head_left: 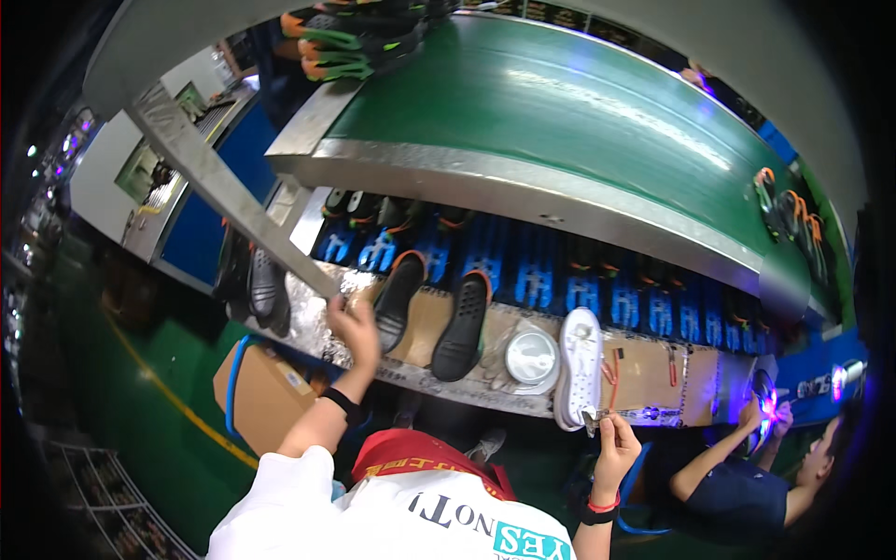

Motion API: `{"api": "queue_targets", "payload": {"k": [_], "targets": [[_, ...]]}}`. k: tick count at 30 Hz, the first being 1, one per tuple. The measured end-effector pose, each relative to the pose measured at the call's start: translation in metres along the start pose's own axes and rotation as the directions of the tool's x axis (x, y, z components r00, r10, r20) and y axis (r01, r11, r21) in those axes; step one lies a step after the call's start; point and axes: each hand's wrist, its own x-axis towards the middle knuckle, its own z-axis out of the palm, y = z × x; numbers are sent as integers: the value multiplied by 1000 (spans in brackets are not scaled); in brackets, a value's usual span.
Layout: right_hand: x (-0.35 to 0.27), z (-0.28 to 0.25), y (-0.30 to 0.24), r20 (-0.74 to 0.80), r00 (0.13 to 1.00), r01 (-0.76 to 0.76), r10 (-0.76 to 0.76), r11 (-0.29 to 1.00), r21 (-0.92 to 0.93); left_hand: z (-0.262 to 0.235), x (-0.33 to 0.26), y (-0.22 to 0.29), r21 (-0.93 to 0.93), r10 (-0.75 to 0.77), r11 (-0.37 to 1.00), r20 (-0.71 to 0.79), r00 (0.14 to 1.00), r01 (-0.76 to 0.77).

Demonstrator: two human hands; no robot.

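Observation:
My left hand (355,329) is over the left part of the bench, fingers apart and loosely bent, by the lower end of a metal bar (238,201). Nothing shows in it. Just right of it lies a black shoe (401,299) with an orange edge, and a second black shoe (462,327) lies beside that. My right hand (616,446) is closed in a pinch at the bench's front edge. A small dark piece (590,422) shows at its fingertips, too small to name, beside the lower end of a white shoe sole (579,369). A red-handled tool (610,376) lies just beyond.
A white round tub (532,357) stands left of the sole. Blue racks (534,275) line the bench's back, below a green conveyor belt (560,103). Shoes are stacked at upper left (345,47). A co-worker (747,485) sits at right under violet light. A cardboard box (266,392) stands left.

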Motion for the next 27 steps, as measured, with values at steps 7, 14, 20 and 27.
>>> {"api": "queue_targets", "payload": {"k": [7, 14, 20, 27], "targets": [[5, 62, 7, 200, 978, -47, 59, 997, -67, -58, 49, -164, 328, -450, 844, 0, 893, 425], [15, 97, 16, 298, 944, -93, 145, 979, -181, -69, 134, -255, -123, -813, 507, -395, 426, 853], [14, 109, 29, 340, 931, -53, 133, 970, -235, -93, 169, -308, -473, -883, 183, 306, 355, 862], [18, 118, 26, 359, 918, -46, 166, 946, -321, -96, 103, -244, -590, -734, -71, 577, 358, 805]]}}
